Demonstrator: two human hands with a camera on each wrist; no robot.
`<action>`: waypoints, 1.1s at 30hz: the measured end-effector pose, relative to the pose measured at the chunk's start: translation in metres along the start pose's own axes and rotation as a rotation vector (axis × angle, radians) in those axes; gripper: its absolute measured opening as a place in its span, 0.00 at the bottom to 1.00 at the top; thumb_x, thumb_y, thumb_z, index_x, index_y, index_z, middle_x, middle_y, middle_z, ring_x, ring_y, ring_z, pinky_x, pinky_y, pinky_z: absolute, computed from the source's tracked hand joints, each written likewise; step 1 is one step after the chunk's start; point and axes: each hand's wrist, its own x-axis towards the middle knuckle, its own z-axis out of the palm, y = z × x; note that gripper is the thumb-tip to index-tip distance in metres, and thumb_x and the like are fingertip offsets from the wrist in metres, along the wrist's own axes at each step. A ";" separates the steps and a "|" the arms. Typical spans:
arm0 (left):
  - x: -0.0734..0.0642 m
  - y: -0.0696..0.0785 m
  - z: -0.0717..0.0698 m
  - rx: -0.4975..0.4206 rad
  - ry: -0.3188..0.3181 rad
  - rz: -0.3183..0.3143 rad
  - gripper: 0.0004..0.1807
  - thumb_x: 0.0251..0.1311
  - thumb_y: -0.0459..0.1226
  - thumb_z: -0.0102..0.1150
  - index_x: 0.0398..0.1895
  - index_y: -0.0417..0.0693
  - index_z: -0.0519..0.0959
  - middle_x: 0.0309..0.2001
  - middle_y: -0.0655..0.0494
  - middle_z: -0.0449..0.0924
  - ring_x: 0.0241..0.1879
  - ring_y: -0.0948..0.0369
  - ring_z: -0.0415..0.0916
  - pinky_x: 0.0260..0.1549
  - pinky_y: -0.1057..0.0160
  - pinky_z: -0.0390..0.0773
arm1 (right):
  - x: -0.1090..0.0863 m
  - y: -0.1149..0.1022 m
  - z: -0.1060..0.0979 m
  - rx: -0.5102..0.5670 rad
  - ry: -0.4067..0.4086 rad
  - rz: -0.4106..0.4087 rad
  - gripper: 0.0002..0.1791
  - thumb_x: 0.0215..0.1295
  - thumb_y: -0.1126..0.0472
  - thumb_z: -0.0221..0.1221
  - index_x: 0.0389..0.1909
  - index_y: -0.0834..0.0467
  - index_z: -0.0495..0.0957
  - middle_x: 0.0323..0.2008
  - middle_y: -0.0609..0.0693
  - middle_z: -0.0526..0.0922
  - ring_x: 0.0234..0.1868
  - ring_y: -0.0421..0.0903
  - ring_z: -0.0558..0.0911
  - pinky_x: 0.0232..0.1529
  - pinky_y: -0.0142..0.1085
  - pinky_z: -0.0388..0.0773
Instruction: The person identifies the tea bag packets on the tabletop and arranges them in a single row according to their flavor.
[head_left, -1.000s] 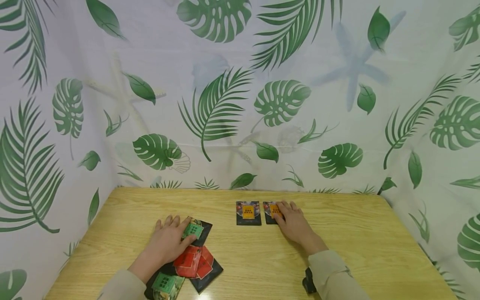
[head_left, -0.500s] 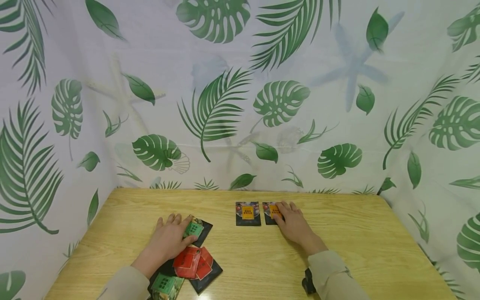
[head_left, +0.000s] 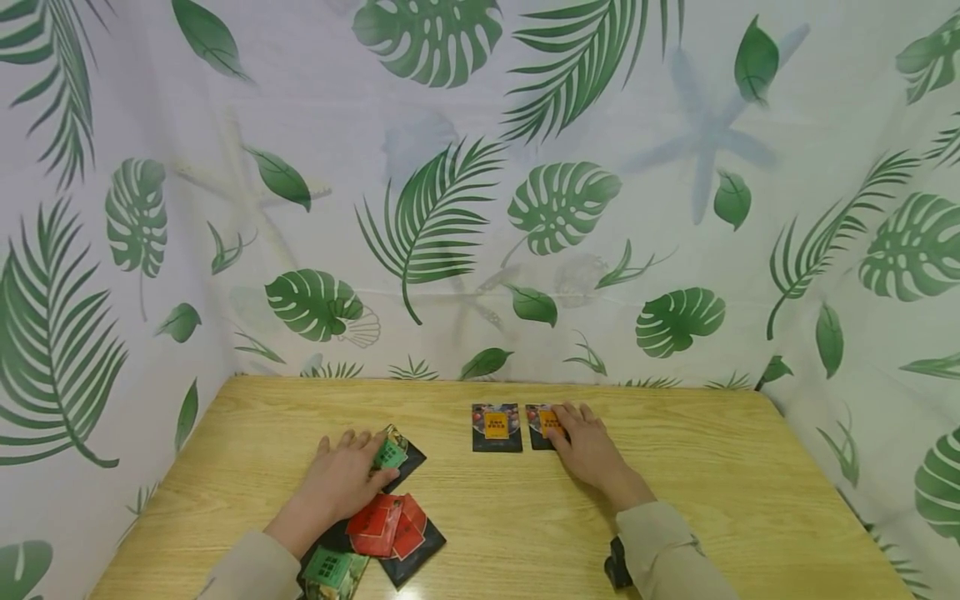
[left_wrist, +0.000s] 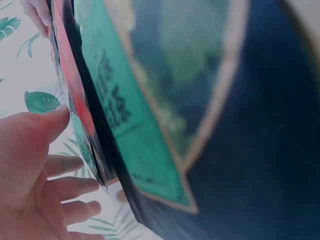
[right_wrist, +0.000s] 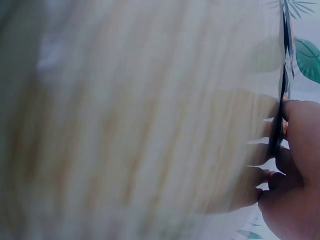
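Observation:
My left hand [head_left: 343, 479] rests on a black packet with a green label [head_left: 390, 455], its fingers extended and covering the packet's left part. In the left wrist view, the thumb and fingers [left_wrist: 75, 190] look straight and spread beside the packets. Below that hand, red-labelled packets [head_left: 375, 529] overlap another green-labelled packet [head_left: 330, 571] in a loose pile. At the back, my right hand [head_left: 588, 446] rests on an orange-labelled packet [head_left: 542, 429], thumb on its label. A second orange-labelled packet [head_left: 497, 427] lies flat just left of it, a narrow gap between them.
All packets lie on a wood-grain table [head_left: 480, 500]. A white cloth with green leaf prints [head_left: 450, 250] hangs behind the table's back edge and along both sides. A small black object [head_left: 618, 562] sits at the right sleeve.
My left hand has shifted slightly right, and the green-labelled packet under it has turned a little. The right hand and both orange-labelled packets have stayed in place.

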 end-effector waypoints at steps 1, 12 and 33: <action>0.001 0.000 0.000 0.001 -0.005 0.001 0.38 0.75 0.55 0.58 0.79 0.42 0.68 0.73 0.35 0.73 0.75 0.32 0.65 0.70 0.22 0.60 | 0.000 0.000 0.000 -0.001 0.000 0.001 0.31 0.85 0.52 0.48 0.79 0.67 0.62 0.79 0.72 0.61 0.80 0.76 0.54 0.76 0.73 0.53; 0.002 0.001 0.000 0.018 -0.007 0.022 0.35 0.73 0.50 0.63 0.77 0.44 0.70 0.73 0.40 0.74 0.75 0.34 0.66 0.69 0.22 0.61 | 0.000 0.000 0.000 -0.002 0.002 0.007 0.32 0.85 0.52 0.48 0.80 0.67 0.61 0.79 0.71 0.60 0.81 0.76 0.53 0.77 0.73 0.51; 0.006 0.000 -0.001 -0.025 -0.048 0.033 0.38 0.74 0.52 0.62 0.78 0.41 0.68 0.76 0.41 0.71 0.77 0.34 0.63 0.70 0.21 0.59 | -0.001 0.000 0.000 0.005 -0.003 0.018 0.32 0.85 0.52 0.48 0.80 0.66 0.61 0.80 0.71 0.59 0.81 0.75 0.52 0.78 0.72 0.50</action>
